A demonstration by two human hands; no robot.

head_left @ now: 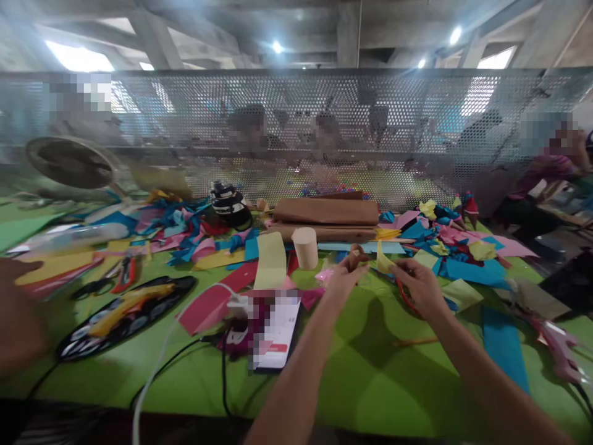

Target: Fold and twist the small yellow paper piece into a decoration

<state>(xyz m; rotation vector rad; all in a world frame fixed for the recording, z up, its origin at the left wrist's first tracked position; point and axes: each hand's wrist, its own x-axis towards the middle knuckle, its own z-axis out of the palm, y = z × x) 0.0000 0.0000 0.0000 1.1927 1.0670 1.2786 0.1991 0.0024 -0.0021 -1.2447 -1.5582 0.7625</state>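
Observation:
My right hand pinches a small strip of yellow paper between thumb and fingers. Close to the strip's left side, my left hand is closed, its fingertips drawn together; anything in them is too small to name. Under the right hand lies a red loop-shaped handle, partly hidden by the fingers. A thin wooden stick rests on the green table below the hands. Pink paper scraps lie beside my left wrist, and a cream paper roll stands upright behind them.
Folded brown paper lies at the back before a perforated metal screen. Colored scraps spread both sides. A phone, cables and a patterned black tray are left; a pink glue gun is right. Another person's blurred arm reaches in left.

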